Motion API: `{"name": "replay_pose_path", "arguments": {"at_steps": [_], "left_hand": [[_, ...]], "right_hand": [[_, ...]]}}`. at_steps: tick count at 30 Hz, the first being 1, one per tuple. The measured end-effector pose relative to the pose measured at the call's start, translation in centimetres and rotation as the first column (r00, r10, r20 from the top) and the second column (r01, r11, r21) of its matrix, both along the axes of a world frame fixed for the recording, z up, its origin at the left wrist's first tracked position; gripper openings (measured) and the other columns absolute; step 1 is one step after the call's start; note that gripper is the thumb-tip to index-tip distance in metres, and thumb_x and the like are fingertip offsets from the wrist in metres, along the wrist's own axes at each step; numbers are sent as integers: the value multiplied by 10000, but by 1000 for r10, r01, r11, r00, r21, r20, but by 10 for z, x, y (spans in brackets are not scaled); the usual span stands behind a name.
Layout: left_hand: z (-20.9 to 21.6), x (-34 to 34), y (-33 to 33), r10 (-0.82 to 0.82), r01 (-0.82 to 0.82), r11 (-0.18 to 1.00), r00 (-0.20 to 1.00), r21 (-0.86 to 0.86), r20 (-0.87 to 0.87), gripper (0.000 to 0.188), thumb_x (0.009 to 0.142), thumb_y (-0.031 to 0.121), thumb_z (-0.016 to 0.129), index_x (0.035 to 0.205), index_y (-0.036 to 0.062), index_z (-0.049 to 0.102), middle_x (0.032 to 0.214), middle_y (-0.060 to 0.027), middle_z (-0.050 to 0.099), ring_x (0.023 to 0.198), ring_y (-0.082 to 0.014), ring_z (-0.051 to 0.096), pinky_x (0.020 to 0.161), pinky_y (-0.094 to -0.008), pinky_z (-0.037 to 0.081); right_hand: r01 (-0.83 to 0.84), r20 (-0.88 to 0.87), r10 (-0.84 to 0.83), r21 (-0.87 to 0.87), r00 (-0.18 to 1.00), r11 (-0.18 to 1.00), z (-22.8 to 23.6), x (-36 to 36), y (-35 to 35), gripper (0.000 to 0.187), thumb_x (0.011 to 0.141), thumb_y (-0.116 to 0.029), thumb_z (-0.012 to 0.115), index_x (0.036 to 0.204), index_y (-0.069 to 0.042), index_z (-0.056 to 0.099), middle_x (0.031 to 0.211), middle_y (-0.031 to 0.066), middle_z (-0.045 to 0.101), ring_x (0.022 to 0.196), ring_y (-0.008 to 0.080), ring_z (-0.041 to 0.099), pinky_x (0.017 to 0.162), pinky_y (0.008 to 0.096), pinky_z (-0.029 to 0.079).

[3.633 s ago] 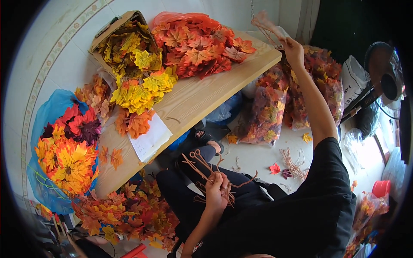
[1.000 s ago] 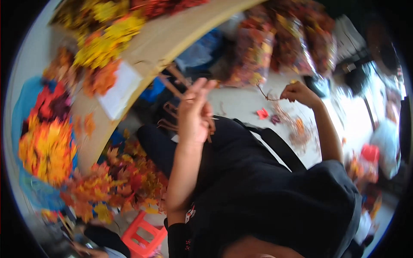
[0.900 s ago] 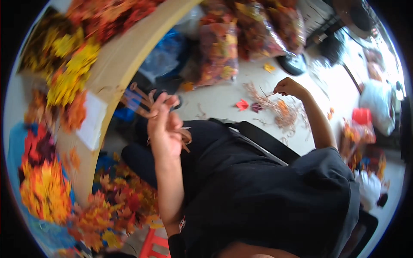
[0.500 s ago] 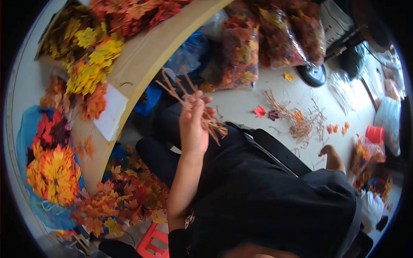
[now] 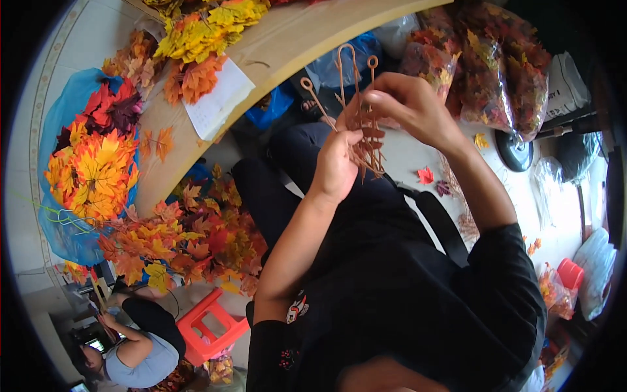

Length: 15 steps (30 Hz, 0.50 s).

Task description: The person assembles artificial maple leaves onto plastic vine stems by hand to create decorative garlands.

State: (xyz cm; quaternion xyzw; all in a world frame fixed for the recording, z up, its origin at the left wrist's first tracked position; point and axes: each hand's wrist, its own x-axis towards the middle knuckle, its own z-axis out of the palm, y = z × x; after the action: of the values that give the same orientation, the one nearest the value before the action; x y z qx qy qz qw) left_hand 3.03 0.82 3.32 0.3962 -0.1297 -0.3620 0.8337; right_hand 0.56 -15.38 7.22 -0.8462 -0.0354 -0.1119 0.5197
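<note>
My left hand is closed around the lower part of a bunch of thin brown artificial stems above my lap. Some stems end in small round loops, and one bends over in a tall hook. On the far right side of the bunch, my right hand has its thumb and fingers bent together at the stems. Its fingertips partly cover them, so the exact grip is hard to see.
A curved wooden table carries yellow leaves and a white paper. Orange leaves fill a blue bag. Leaf-filled clear bags stand at the far right. A red stool and a seated person are at lower left.
My right hand has come up from the right side to the stems. My left hand still holds them, now farther right in the picture. The view has shifted, showing another person at lower left.
</note>
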Motion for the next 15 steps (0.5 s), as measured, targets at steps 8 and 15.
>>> {"name": "replay_pose_path", "arguments": {"at_steps": [8, 15], "left_hand": [[-7, 13, 16, -4, -9, 994, 993, -111, -119, 464, 841, 169, 342, 1274, 3, 369, 1148, -130, 539, 1042, -216, 527, 903, -347, 394], [-9, 9, 12, 61, -105, 984, 956, -141, -288, 304, 862, 174, 393, 1133, 73, 487, 1060, -119, 571, 942, -223, 559, 825, -366, 436]], "right_hand": [[146, -188, -31, 637, 982, 757, -26, 2, 3, 268, 915, -214, 482, 852, 23, 590, 732, 38, 601, 657, 76, 561, 627, 203, 454], [151, 295, -148, 11, 944, 988, -21, -26, 28, 266, 715, -173, 710, 882, -21, 570, 747, 64, 563, 663, 160, 573, 604, 272, 470]]}}
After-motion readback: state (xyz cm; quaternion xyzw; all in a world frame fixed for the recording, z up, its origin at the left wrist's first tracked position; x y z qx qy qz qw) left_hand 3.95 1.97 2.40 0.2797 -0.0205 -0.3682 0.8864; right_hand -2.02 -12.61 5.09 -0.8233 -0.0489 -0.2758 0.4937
